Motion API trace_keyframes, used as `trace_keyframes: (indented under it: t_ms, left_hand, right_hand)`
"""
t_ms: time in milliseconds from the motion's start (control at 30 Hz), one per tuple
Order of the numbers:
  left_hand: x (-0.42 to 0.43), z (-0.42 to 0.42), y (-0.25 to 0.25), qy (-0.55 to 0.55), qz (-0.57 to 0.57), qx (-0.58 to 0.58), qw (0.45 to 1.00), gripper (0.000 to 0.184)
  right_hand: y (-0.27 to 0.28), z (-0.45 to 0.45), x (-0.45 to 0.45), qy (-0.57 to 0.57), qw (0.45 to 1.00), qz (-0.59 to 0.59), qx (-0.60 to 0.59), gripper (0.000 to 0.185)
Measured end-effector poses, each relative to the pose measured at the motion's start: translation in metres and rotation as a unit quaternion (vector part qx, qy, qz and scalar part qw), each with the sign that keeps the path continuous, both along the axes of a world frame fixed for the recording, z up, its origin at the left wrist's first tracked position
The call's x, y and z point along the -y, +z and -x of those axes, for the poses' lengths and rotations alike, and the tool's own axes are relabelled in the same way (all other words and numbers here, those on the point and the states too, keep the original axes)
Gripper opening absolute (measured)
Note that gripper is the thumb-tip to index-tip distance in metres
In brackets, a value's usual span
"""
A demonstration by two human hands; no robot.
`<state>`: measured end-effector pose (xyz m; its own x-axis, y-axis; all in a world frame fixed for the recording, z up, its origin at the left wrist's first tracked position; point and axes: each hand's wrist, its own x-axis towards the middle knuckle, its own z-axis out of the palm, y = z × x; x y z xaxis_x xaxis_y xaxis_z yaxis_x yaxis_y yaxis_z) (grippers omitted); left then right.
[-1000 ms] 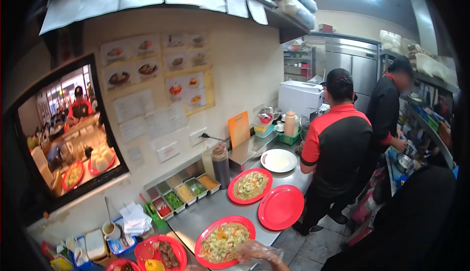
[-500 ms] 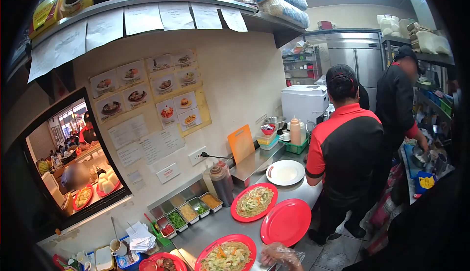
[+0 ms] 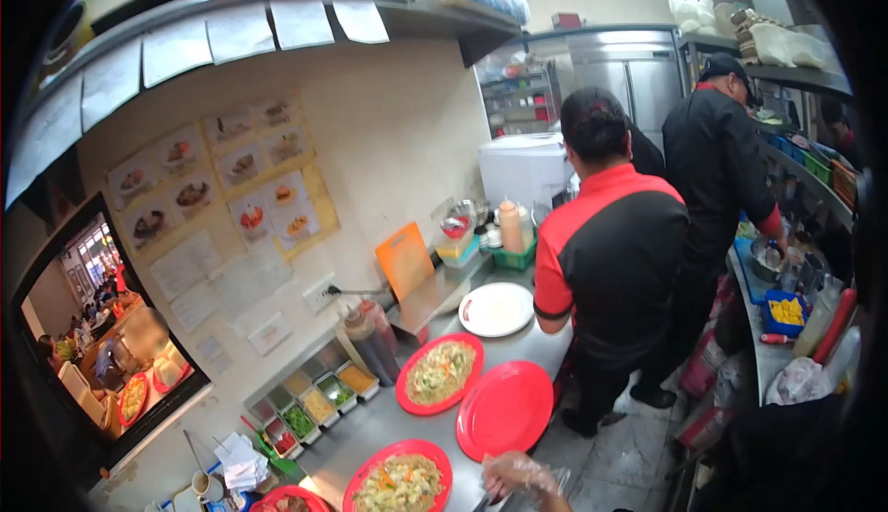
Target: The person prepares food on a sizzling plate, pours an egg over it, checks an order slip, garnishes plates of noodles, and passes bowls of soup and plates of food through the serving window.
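My right hand (image 3: pixel 525 481), in a clear plastic glove, shows at the bottom edge with its fingers curled. A dark edge shows beneath the fingers, too hidden to name. Just beyond the hand lies a bare red oval plate (image 3: pixel 505 410). To its left, noodles topped with vegetables (image 3: pixel 400 489) fill a second red plate (image 3: pixel 448 471). Farther back, more topped noodles (image 3: pixel 438 373) sit on a third red plate (image 3: pixel 478 355). A white plate (image 3: pixel 497 310) rests behind these on the steel counter (image 3: pixel 319 461). My left hand is out of view.
Small topping trays (image 3: pixel 320 407) and sauce bottles (image 3: pixel 368 341) line the wall. A co-worker (image 3: pixel 615 262) in red and black stands beside the counter's far end. Another person (image 3: pixel 717 160) works at the right-hand counter. A pass-through window (image 3: pixel 199 378) opens at left.
The view has swung to the right, so the scene sits farther left and more of the right-hand counter shows. My gloved hand stays near the bare red plate. The person at right has turned their head away.
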<state>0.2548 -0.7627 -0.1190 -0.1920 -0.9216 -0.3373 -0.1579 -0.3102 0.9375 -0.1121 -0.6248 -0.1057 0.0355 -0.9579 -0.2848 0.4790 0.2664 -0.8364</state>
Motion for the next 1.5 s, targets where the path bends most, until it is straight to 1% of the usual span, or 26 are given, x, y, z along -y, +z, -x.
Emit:
trace_keyframes:
  t_ms: [33,67,100,133,167,200,233,267,300,400,633,767,833,900,933,1033,1067,1100,1133,1200,1267,1333,1367,1400,1433,1500]
  left_hand:
    - [-0.001,-0.006,-0.003,0.009,0.01,0.0,1.0,0.029]
    - [-0.004,-0.016,-0.008,0.022,0.02,0.0,1.0,0.028]
    - [-0.009,-0.024,-0.01,0.034,0.028,0.0,0.999,0.027]
    - [-0.012,-0.032,-0.012,0.046,0.037,0.0,0.998,0.026]
    - [-0.011,-0.039,-0.013,0.059,0.038,0.001,0.998,0.025]
    - [-0.013,-0.047,-0.015,0.069,0.033,0.007,0.997,0.024]
    - [-0.013,-0.051,-0.016,0.08,0.029,0.013,0.996,0.024]
    - [-0.009,-0.059,-0.019,0.09,0.0,0.025,0.996,0.024]
    - [-0.003,-0.066,-0.023,0.099,-0.024,0.033,0.994,0.024]
    - [-0.012,-0.054,0.006,0.066,-0.067,-0.002,0.996,0.022]
    - [-0.026,-0.035,0.004,0.027,-0.066,-0.042,0.997,0.021]
    - [-0.021,-0.041,0.023,0.01,-0.101,0.014,0.995,0.025]
    - [-0.025,-0.036,0.053,-0.044,0.063,0.341,0.937,0.028]
    - [-0.032,-0.029,0.083,-0.058,0.266,0.383,0.883,0.038]
    - [-0.033,-0.021,0.086,-0.04,0.268,0.288,0.919,0.038]
    - [-0.042,0.011,0.074,-0.074,0.255,0.059,0.962,0.041]
    - [-0.045,0.027,0.072,-0.103,0.19,-0.043,0.975,0.042]
    - [-0.046,0.04,0.073,-0.132,0.123,-0.146,0.973,0.043]
    - [-0.047,0.051,0.085,-0.122,0.119,-0.149,0.974,0.043]
    - [-0.039,0.064,0.118,-0.049,-0.028,-0.342,0.938,0.042]
    - [-0.015,0.046,0.12,0.043,0.045,-0.347,0.936,0.041]
    - [0.011,0.016,0.115,0.133,0.12,-0.349,0.92,0.037]
    - [0.024,-0.005,0.113,0.137,0.12,-0.353,0.918,0.035]
    - [0.033,-0.024,0.115,0.128,0.113,-0.34,0.925,0.034]
    - [0.04,-0.041,0.116,0.121,0.107,-0.327,0.931,0.033]
    - [0.057,-0.065,0.107,0.108,0.075,-0.32,0.938,0.032]
  right_hand:
    - [-0.108,0.041,0.03,0.157,0.982,-0.041,0.093,0.038]
    - [-0.063,0.044,0.007,0.112,0.989,-0.092,0.017,0.044]
    - [0.042,0.022,-0.016,-0.009,0.937,-0.206,-0.28,0.049]
    - [0.015,0.044,-0.016,-0.008,0.856,-0.114,-0.504,0.043]
    - [-0.015,0.058,-0.022,-0.005,0.684,-0.036,-0.728,0.037]
    - [-0.026,0.065,-0.027,-0.039,0.578,-0.028,-0.814,0.033]
    - [-0.035,0.071,-0.025,-0.083,0.541,-0.046,-0.836,0.029]
    - [-0.041,0.07,-0.017,-0.275,0.811,-0.031,-0.516,0.03]
    - [-0.042,0.067,-0.008,-0.422,0.902,-0.015,-0.09,0.032]
    - [-0.026,0.056,0.006,-0.425,0.902,0.052,-0.064,0.032]
    - [-0.021,0.028,0.024,-0.476,0.873,0.056,-0.091,0.037]
    - [-0.043,0.023,0.027,-0.501,0.854,-0.015,-0.136,0.022]
    - [-0.069,0.03,0.029,-0.492,0.838,-0.035,-0.233,0.022]
    - [-0.036,0.01,0.016,-0.507,0.848,0.035,-0.15,0.022]
    - [0.011,-0.008,0.012,-0.503,0.852,-0.021,-0.147,0.021]
    - [0.041,-0.046,0.007,-0.498,0.859,0.065,-0.103,0.027]
    - [0.058,-0.064,0.011,-0.486,0.865,0.064,-0.108,0.027]
    - [0.077,-0.086,0.019,-0.447,0.884,0.091,-0.097,0.029]
    - [0.087,-0.107,0.027,-0.409,0.901,0.117,-0.085,0.031]
    - [0.084,-0.145,0.047,-0.351,0.924,0.141,-0.052,0.031]
    - [0.098,-0.172,0.066,-0.243,0.954,0.157,-0.078,0.034]
    - [0.068,-0.138,0.102,-0.138,0.94,0.234,-0.207,0.024]
    - [0.066,-0.107,0.114,-0.131,0.772,0.145,-0.605,0.026]
    - [0.031,-0.077,0.135,-0.205,0.732,0.127,-0.637,0.026]
    - [0.05,-0.06,0.142,-0.048,0.757,0.007,-0.652,0.029]
    - [-0.011,-0.027,0.17,0.018,0.865,0.058,-0.498,0.034]
